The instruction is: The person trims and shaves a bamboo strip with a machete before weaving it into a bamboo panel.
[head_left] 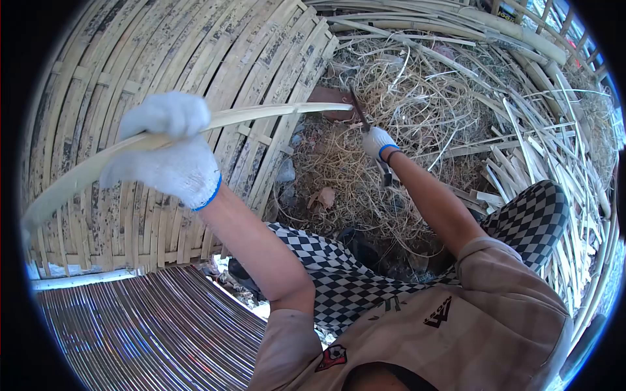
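My left hand (171, 163), in a white glove with a blue cuff, is closed around a long pale bamboo strip (261, 112). The strip curves from the lower left across to the middle, slightly blurred near the hand. Its far end lies over a reddish-brown block (339, 115) on the ground. In my right hand (377, 141), also gloved in white, is a knife; its dark narrow blade (358, 109) points up and away, right at the strip's tip. Part of the knife's dark handle shows below the right hand.
A woven bamboo panel (241, 65) stands on the left, with a slatted dark mat (150, 326) below it. Curly bamboo shavings (417, 98) cover the ground ahead. Split bamboo strips (554, 221) pile up on the right, and bamboo poles (495, 26) lie along the back.
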`<state>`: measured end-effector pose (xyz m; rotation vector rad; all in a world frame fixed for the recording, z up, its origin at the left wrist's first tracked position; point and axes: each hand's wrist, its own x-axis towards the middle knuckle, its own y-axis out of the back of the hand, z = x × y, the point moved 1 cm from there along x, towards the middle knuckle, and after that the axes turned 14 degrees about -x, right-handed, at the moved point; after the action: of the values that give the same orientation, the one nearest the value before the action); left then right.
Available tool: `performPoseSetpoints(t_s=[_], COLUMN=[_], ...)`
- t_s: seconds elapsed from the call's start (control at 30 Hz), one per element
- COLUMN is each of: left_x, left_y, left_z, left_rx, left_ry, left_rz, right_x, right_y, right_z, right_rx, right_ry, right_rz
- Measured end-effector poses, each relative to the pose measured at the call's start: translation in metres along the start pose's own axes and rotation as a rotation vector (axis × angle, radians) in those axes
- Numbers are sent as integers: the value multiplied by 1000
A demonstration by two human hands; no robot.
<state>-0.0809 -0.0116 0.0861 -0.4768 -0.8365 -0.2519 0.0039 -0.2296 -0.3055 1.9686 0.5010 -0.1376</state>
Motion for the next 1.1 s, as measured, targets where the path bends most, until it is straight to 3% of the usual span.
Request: performPoseSetpoints(t_s=[0.1, 0.17, 0.23, 0.37, 0.53, 0.67, 0.9, 0.97, 1.1], left_x=[5, 4, -2, -9, -14, -16, -14, -18, -12], left_y=[-7, -12, 12, -12, -10, 0, 9, 15, 14], left_z=[-1, 2, 0, -3, -5, -5, 0, 3, 0], left_rx=[214, -57, -350, -97, -205, -325, -240, -265, -267], left_ry=[-91, 5, 49, -45, -27, 12, -19, -7, -29], left_rz=[137, 145, 50, 245, 165, 50, 114, 89, 56], right_x=[-29, -74, -105, -153, -195, -139, -162, -111, -109], right_y=[4, 41, 81, 138, 161, 111, 130, 90, 108], right_z=[-8, -32, -61, -122, -161, -142, -154, -122, -121], right_rx=[202, 253, 156, 102, 43, 143, 47, 23, 20], right_ry=[-116, -81, 17, 251, 356, 137, 205, 106, 203], right_rz=[132, 246, 320, 533, 672, 534, 446, 500, 563])
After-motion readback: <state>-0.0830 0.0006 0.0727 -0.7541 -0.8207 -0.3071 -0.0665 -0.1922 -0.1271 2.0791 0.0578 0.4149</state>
